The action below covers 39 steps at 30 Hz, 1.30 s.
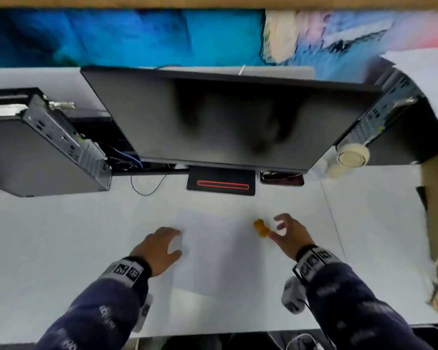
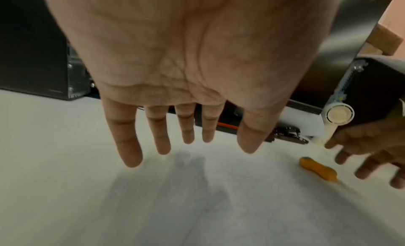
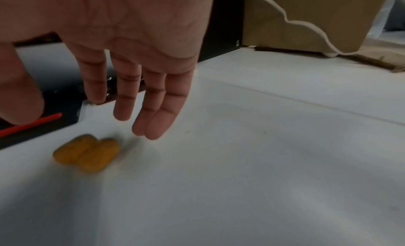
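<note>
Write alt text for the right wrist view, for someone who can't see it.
An open right hand, fingers straight, hovers over a white desk near a small orange peanut-shaped object. A red-striped black stand sits at left, a cardboard box behind.

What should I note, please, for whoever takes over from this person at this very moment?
Left hand: open, fingers straight, palm down over the white table, holding nothing.
Right hand: open, fingers relaxed, close beside the orange peanut-shaped piece; whether the thumb touches it cannot be told.
The piece lies flat on the table, nearer the person than the monitor stand.
Done: nothing is gripped yet.
Left: probably to close the right hand on the piece and lift it.
</note>
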Each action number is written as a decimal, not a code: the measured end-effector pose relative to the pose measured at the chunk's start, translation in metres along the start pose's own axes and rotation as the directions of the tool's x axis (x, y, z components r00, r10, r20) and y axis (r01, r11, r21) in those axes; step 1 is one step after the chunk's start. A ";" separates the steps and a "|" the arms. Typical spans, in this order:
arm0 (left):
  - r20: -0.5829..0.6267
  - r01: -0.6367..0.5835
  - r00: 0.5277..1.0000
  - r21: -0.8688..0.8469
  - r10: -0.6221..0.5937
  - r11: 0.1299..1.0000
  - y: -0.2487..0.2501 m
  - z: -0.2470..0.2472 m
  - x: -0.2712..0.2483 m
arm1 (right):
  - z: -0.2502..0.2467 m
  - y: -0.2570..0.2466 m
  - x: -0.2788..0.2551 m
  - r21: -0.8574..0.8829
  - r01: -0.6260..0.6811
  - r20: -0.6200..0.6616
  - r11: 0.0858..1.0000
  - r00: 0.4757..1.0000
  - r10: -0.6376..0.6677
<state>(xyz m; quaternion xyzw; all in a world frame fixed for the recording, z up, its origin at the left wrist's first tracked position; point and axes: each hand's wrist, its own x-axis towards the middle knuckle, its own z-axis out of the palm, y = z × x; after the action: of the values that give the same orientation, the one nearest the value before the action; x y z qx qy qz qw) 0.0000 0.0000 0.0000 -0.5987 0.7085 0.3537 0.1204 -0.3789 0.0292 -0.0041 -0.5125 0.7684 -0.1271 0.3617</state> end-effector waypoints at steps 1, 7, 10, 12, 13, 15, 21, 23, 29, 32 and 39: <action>0.036 0.002 0.999 0.045 -0.004 0.999 0.000 0.004 0.004 | 0.008 -0.003 0.006 0.022 -0.036 0.005 0.999 0.999 0.035; 0.169 -0.030 0.985 0.293 -0.021 0.956 0.003 0.031 -0.001 | 0.041 -0.004 0.024 -0.063 -0.100 -0.013 0.993 0.995 0.100; 0.122 -0.038 0.993 0.356 -0.005 0.934 0.001 0.039 -0.004 | 0.051 -0.002 0.030 -0.119 -0.067 -0.077 0.991 0.995 0.058; 0.097 -0.047 0.995 0.385 0.010 0.922 0.001 0.043 -0.005 | 0.058 0.001 0.031 -0.118 -0.062 -0.133 0.991 0.990 0.046; 0.092 -0.046 0.996 0.404 0.010 0.914 0.001 0.045 -0.005 | 0.061 0.003 0.032 -0.111 -0.057 -0.150 0.992 0.988 0.040; 0.086 -0.045 0.996 0.454 0.006 0.890 0.002 0.049 -0.007 | 0.065 0.007 0.033 -0.070 -0.022 -0.169 0.997 0.986 0.010; 0.025 -0.015 1.000 0.537 0.002 0.843 0.015 0.076 -0.027 | 0.066 0.015 0.018 0.114 0.123 -0.242 0.986 0.966 -0.092; 0.009 -0.011 1.000 0.552 0.007 0.834 0.017 0.085 -0.035 | 0.072 0.019 0.010 0.106 0.178 -0.217 0.978 0.964 -0.152; -0.052 0.009 0.998 0.560 0.024 0.829 0.014 0.108 -0.056 | 0.091 0.029 -0.019 0.061 0.241 -0.177 0.969 0.958 -0.227; -0.069 0.009 0.997 0.512 0.030 0.859 0.006 0.120 -0.068 | 0.092 0.033 -0.034 0.096 0.205 -0.159 0.974 0.969 -0.188; -0.149 -0.022 0.985 0.409 0.091 0.912 -0.006 0.128 -0.086 | 0.086 0.020 -0.053 0.085 0.191 -0.102 0.978 0.978 -0.182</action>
<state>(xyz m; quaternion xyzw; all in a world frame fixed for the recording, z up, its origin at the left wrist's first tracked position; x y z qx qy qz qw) -0.0051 0.1481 -0.0431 -0.5670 0.7910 0.1516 0.1727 -0.3225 0.0992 -0.0536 -0.5583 0.7259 -0.2207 0.3356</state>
